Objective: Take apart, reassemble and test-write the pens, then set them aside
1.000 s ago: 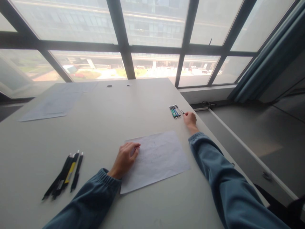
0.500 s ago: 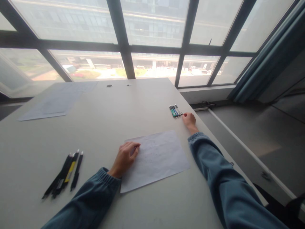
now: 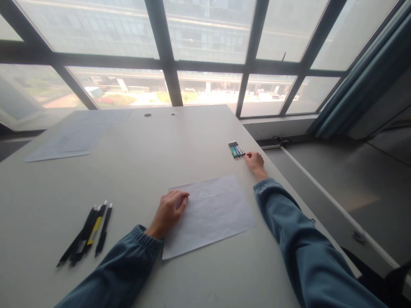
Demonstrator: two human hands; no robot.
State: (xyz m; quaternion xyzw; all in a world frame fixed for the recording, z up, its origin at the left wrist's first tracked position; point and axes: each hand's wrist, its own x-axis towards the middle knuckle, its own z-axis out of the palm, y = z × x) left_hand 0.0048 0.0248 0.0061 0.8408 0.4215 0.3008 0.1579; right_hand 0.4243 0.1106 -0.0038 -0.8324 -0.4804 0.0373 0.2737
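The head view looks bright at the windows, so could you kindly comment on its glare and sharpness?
In the head view, glare washes out the lower windows and the floor at right is dim; head view too: marks on the sheet by the left hand are unreadably faint, and pens at the right hand look soft.

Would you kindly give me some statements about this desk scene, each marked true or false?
1. The left hand is at the left side of the nearer sheet of paper. True.
2. The right hand is at the right end of the row of pens. True.
3. The loose black pens lie right of both hands. False: they lie left of both.
4. The blue curtain hangs at the picture's left. False: it hangs at the right.
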